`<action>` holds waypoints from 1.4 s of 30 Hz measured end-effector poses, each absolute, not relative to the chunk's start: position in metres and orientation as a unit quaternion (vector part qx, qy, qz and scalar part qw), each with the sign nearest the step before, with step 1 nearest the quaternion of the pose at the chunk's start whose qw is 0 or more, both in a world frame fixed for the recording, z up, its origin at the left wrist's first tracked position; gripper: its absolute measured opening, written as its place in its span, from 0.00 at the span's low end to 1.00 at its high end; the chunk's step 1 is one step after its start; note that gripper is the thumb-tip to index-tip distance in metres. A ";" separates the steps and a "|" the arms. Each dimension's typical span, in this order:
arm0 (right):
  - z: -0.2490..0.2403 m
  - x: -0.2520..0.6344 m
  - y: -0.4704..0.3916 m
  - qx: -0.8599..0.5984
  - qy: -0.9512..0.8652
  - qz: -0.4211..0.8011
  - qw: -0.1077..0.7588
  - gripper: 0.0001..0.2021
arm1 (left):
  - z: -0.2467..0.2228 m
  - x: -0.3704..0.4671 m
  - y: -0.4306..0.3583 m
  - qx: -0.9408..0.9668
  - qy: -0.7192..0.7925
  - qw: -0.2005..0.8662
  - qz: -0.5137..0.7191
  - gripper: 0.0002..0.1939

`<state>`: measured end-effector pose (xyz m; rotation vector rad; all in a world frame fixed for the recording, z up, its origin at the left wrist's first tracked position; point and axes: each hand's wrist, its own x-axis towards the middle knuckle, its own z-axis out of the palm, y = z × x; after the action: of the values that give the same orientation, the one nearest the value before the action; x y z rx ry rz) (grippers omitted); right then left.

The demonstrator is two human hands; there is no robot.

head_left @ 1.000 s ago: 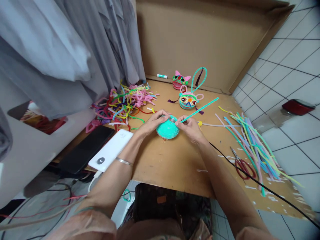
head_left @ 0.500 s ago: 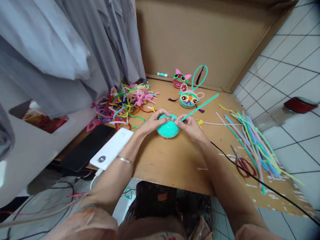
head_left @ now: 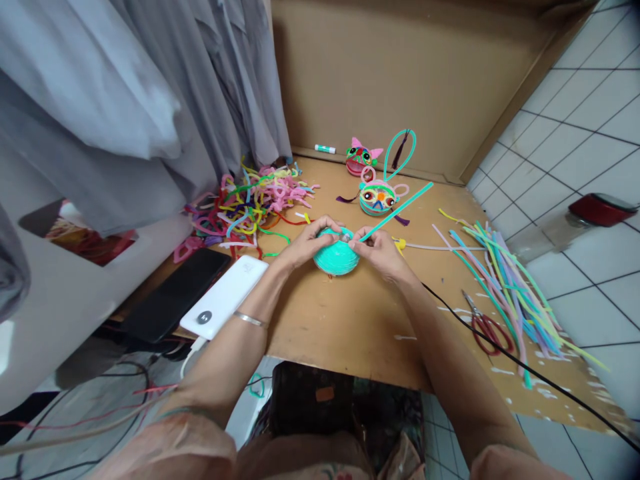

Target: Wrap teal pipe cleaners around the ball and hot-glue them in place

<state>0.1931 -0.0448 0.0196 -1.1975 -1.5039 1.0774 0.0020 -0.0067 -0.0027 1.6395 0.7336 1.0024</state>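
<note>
A round turquoise form wound with pipe cleaner (head_left: pixel 337 259) is between my hands, over the middle of the table. My left hand (head_left: pixel 314 241) grips its left side, thumb on the top near a small opening. At the form's upper right edge, my right hand (head_left: pixel 379 250) pinches a turquoise pipe cleaner (head_left: pixel 403 209), whose free end sticks out to the upper right. Beyond my hands sits a finished-looking animal head with pink ring ears (head_left: pixel 377 199). Behind it is another head with pink pointed ears (head_left: pixel 361 159). Both have big eyes.
On the left lies a tangled heap of coloured pipe cleaners (head_left: pixel 270 193), with a black phone (head_left: pixel 175 297) and white power bank (head_left: pixel 223 298) nearer. To the right are straight pipe cleaners (head_left: pixel 515 287), red-handled scissors (head_left: pixel 487 327) and a black cable (head_left: pixel 465 325). A glue stick (head_left: pixel 325 149) lies at the back.
The free end of the turquoise pipe cleaner has swung slightly up and to the left. Both hands keep their hold on the form and strand in nearly the same place.
</note>
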 end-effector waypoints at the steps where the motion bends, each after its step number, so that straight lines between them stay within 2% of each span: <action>1: 0.019 0.193 -0.044 -0.487 -0.609 0.436 0.450 0.13 | -0.003 0.002 -0.007 0.682 0.306 0.515 0.419 0.15; 14: 0.023 0.194 -0.047 -0.493 -0.619 0.430 0.434 0.16 | 0.001 0.004 -0.009 0.687 0.315 0.512 0.409 0.17; 21: 0.017 0.191 -0.050 -0.478 -0.558 0.474 0.485 0.20 | 0.000 0.001 -0.008 0.691 0.310 0.506 0.413 0.17; 25: 0.008 0.185 -0.053 -0.492 -0.530 0.444 0.529 0.23 | -0.001 0.002 -0.007 0.686 0.310 0.512 0.414 0.19; 33: 0.000 0.172 -0.055 -0.466 -0.488 0.498 0.544 0.27 | -0.003 0.003 -0.006 0.684 0.300 0.518 0.418 0.19; 42: -0.009 0.167 -0.051 -0.433 -0.454 0.521 0.579 0.26 | -0.002 0.006 -0.009 0.663 0.295 0.525 0.445 0.14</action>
<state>0.1668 -0.0510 -0.0089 -1.0119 -1.0618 1.2194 0.0062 -0.0093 -0.0018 1.5860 0.7066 1.0649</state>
